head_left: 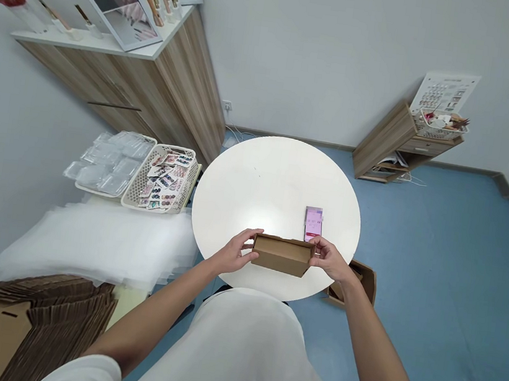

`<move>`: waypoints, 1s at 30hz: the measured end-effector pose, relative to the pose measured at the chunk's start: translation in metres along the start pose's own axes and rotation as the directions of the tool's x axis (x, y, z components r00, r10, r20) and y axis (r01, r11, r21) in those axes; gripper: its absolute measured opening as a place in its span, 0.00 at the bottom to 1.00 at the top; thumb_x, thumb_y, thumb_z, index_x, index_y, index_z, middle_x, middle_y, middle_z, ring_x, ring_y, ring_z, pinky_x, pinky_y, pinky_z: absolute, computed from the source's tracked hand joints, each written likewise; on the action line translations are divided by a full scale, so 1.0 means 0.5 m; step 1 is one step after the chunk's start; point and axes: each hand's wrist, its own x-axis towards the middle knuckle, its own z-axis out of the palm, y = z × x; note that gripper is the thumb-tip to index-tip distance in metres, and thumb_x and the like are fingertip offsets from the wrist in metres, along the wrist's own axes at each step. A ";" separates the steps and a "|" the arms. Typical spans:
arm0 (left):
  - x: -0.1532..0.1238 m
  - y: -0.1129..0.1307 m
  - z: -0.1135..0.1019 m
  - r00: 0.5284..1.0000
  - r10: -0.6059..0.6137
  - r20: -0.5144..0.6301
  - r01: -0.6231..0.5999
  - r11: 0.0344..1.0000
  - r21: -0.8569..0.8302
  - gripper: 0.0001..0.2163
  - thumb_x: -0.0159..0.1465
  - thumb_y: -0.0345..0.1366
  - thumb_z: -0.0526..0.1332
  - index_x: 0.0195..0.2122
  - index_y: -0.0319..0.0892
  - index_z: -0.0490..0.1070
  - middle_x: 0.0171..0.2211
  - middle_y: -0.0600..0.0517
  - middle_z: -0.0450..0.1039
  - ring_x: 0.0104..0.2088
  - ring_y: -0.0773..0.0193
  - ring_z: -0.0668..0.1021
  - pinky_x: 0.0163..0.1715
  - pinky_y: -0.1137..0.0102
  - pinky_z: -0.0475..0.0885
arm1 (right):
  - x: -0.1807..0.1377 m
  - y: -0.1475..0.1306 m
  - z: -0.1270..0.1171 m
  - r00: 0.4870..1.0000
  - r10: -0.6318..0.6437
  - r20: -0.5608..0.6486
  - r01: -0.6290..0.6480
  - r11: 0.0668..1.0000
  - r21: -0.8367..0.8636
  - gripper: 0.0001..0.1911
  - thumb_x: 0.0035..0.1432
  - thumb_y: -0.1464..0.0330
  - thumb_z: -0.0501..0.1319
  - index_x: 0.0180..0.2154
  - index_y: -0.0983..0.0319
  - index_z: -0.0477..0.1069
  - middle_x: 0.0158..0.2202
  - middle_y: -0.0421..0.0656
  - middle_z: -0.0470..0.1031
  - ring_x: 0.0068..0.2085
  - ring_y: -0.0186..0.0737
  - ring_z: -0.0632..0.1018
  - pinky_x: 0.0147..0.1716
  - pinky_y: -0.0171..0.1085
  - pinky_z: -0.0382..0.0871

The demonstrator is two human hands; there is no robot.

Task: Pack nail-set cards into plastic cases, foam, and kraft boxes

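Note:
A small brown cardboard box [280, 258] is held up over the near part of the round white table [246, 183]. My left hand [237, 252] grips its left end, thumb low and fingers at the upper corner. At the right end, my right hand [327, 259] pinches the box the same way. The side facing me is a flat cardboard panel, and a shallow recess shows along the top; whether anything lies inside cannot be seen. Just beyond the right hand a phone [313, 222] with a lit pink screen lies on the table.
On the left stand a white basket of small printed cards [190, 182], a basket of clear plastic packs [115, 163], a pile of translucent sheets [102, 242] and stacked flat cardboard [62, 328]. An open carton [366, 283] sits right of the table. Cabinets [189, 76] line the wall.

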 end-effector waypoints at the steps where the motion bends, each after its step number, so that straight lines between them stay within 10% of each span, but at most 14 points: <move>1: 0.000 0.000 -0.001 1.000 0.002 -0.001 -0.002 1.000 0.003 0.22 0.59 0.38 0.57 0.55 0.49 0.57 0.49 0.47 0.60 0.49 0.61 0.66 0.46 0.61 0.70 | -0.001 0.000 -0.001 1.000 0.004 0.012 -0.004 1.000 -0.008 0.26 0.35 0.59 0.69 0.37 0.59 0.64 0.33 0.40 0.68 0.31 0.35 0.69 0.30 0.36 0.65; 20: 0.009 -0.025 -0.008 0.977 0.141 -0.158 -0.145 0.989 -0.008 0.13 0.58 0.36 0.58 0.45 0.45 0.64 0.47 0.46 0.61 0.48 0.62 0.68 0.43 0.63 0.72 | -0.006 -0.030 0.062 0.976 -0.133 -0.175 0.138 0.990 0.015 0.19 0.52 0.60 0.59 0.46 0.56 0.64 0.50 0.46 0.67 0.49 0.41 0.69 0.47 0.43 0.65; 30: 0.004 -0.024 0.003 0.973 -0.027 -0.231 -0.005 0.990 -0.138 0.24 0.56 0.34 0.59 0.54 0.49 0.56 0.54 0.47 0.59 0.56 0.59 0.62 0.54 0.57 0.60 | -0.012 -0.026 0.060 0.931 -0.352 -0.100 0.273 0.851 -0.449 0.23 0.51 0.65 0.60 0.50 0.54 0.61 0.50 0.45 0.67 0.51 0.44 0.69 0.48 0.47 0.67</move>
